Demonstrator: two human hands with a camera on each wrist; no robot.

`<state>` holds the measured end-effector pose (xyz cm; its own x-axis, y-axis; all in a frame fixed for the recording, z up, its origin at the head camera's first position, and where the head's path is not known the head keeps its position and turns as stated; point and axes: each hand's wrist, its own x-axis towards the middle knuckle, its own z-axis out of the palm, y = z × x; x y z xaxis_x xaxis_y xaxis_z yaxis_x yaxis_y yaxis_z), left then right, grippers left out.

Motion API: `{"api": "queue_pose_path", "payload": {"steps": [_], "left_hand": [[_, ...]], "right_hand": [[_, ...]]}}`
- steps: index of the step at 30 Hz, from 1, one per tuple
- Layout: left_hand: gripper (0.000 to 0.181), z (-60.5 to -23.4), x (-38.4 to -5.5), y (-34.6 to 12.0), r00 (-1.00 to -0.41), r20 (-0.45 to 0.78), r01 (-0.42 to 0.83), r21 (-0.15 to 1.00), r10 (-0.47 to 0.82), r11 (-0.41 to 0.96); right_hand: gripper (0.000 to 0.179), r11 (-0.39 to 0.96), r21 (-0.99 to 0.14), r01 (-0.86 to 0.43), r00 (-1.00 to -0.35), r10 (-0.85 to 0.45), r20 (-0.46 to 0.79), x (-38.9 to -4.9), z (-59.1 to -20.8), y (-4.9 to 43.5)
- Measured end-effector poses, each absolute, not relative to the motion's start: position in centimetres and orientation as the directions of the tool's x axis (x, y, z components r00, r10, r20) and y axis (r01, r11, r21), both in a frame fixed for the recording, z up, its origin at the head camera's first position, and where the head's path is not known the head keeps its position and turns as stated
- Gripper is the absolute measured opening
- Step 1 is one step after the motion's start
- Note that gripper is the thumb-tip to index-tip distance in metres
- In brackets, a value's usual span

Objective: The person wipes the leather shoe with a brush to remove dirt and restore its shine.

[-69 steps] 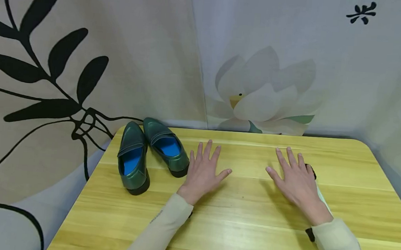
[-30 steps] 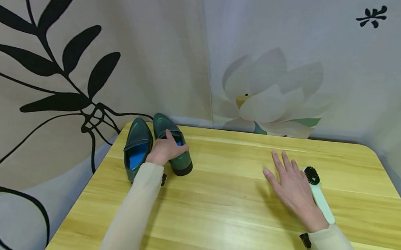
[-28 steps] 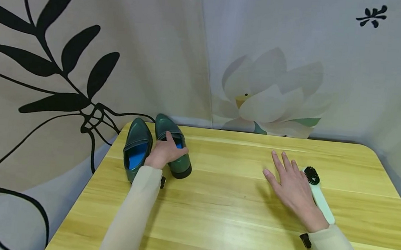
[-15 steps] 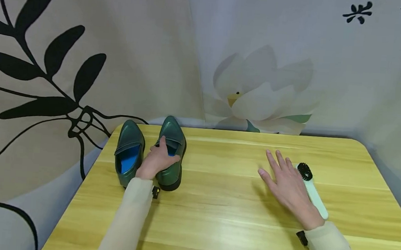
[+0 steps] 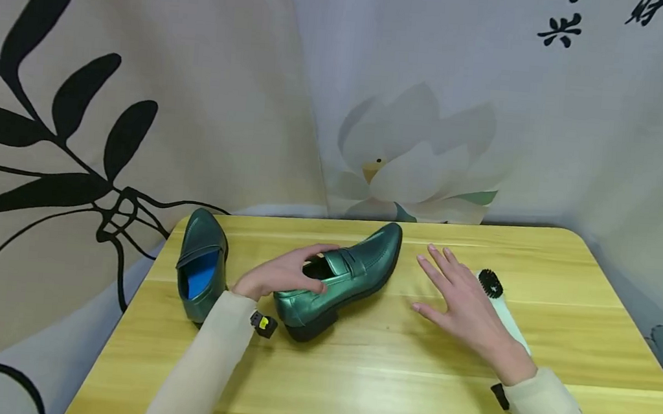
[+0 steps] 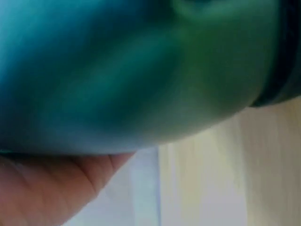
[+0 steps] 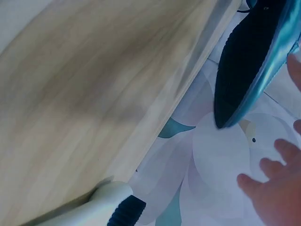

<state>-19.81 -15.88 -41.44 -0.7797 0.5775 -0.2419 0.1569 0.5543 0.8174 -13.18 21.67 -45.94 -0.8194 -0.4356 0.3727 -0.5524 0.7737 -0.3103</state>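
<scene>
My left hand [image 5: 285, 275] grips a shiny green loafer [image 5: 355, 274] at its opening, fingers on the far side and thumb on the near side. The loafer is turned sideways, toe pointing up to the right, and its dark sole [image 7: 249, 56] shows in the right wrist view. Its green side [image 6: 117, 84] fills most of the left wrist view, blurred. The matching loafer [image 5: 201, 245], with a blue insole, stands at the table's left. My right hand [image 5: 464, 308] is open, fingers spread, between the held loafer and a pale mint brush [image 5: 507, 315] with black bristles.
The wooden table [image 5: 398, 394] ends at the back against a pale curtain [image 5: 229, 95] printed with leaves and a flower. Both wrists wear dark bands, the left one [image 5: 264, 324] with a yellow mark.
My left hand has moved from the table to the right-hand loafer, gripped it, straightened it, then raised and swung it rightward. My right hand has shifted slightly left, uncovering more of the brush.
</scene>
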Motion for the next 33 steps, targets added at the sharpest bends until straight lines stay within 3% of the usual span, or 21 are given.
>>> {"api": "queue_pose_path", "payload": {"steps": [6, 11, 15, 21, 24, 27, 30, 33], "left_hand": [[0.086, -42.6, -21.3, -13.3, -0.635, -0.292, 0.215, 0.823, 0.715, 0.526], [0.086, -43.1, -22.3, -11.4, -0.566, -0.306, 0.24, 0.828, 0.766, 0.508], [0.088, -43.6, -22.8, -9.7, -0.511, -0.292, 0.255, 0.847, 0.808, 0.467], [0.094, -44.2, -23.6, -7.9, -0.443, -0.296, 0.275, 0.854, 0.847, 0.442], [0.096, -43.8, -23.8, -8.0, -0.445, -0.325, 0.275, 0.837, 0.834, 0.473], [0.095, -43.5, -23.7, -8.4, -0.487, -0.34, 0.258, 0.824, 0.805, 0.504], [0.089, -43.2, -23.2, -9.1, -0.55, -0.308, 0.258, 0.822, 0.777, 0.508], [0.077, -43.2, -22.2, -9.7, -0.639, -0.199, 0.316, 0.812, 0.743, 0.49]], "right_hand": [[0.097, 0.711, -0.206, -0.672, -0.722, -0.567, 0.397, -13.1, -45.9, 21.2], [0.101, 0.707, -0.186, -0.682, -0.72, -0.604, 0.342, -12.9, -46.1, 21.1], [0.094, 0.721, -0.17, -0.672, -0.731, -0.609, 0.306, -13.0, -46.3, 21.4], [0.082, 0.717, -0.144, -0.682, -0.713, -0.608, 0.35, -13.1, -46.6, 22.2], [0.08, 0.7, -0.123, -0.704, -0.682, -0.616, 0.395, -13.3, -46.8, 22.1], [0.078, 0.7, -0.119, -0.704, -0.677, -0.61, 0.411, -13.4, -46.9, 22.1], [0.076, 0.71, -0.135, -0.691, -0.693, -0.598, 0.402, -13.4, -46.8, 22.0], [0.075, 0.721, -0.154, -0.676, -0.713, -0.588, 0.382, -13.5, -46.6, 22.0]]}}
